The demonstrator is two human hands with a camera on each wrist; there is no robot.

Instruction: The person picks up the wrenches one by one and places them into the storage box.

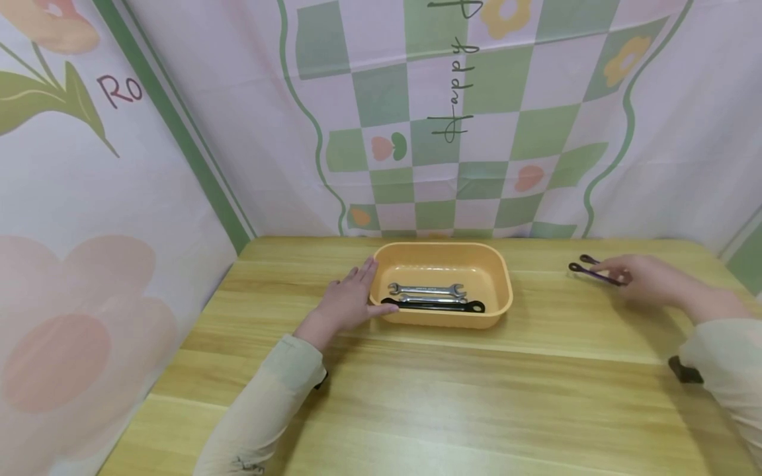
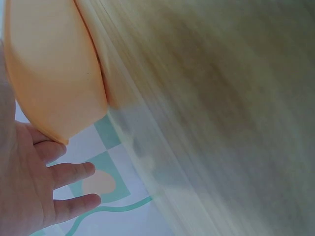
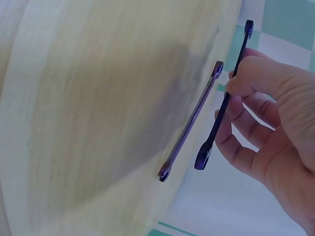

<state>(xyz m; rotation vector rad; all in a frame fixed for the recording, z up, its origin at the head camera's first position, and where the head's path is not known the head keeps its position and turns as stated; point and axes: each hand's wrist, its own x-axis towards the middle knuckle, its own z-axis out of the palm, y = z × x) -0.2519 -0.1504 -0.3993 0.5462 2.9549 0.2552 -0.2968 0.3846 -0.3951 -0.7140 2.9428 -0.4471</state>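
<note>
At the left end of a yellow plastic basin (image 1: pixel 440 320), my left hand (image 1: pixel 348 301) rests against the rim, fingers straight and thumb reaching over the near corner. The left wrist view shows the basin's outer wall (image 2: pixel 59 73) with the fingertips at its rim. My right hand (image 1: pixel 649 281), off to the right, pinches a dark purple wrench (image 3: pixel 226 98) between thumb and fingers, raised above the table. Beside it, a second purple wrench (image 3: pixel 191 120) lies on the wood. Inside the basin are silver open-end wrenches (image 1: pixel 425 289) and a black wrench (image 1: pixel 437 306) along the near wall.
The wooden table (image 1: pixel 446 396) ends at a hanging cloth (image 1: pixel 440 178) with green checks behind the basin. Another printed cloth (image 1: pixel 89 264) hangs along the left side. A wide stretch of table lies between the basin and the purple wrenches.
</note>
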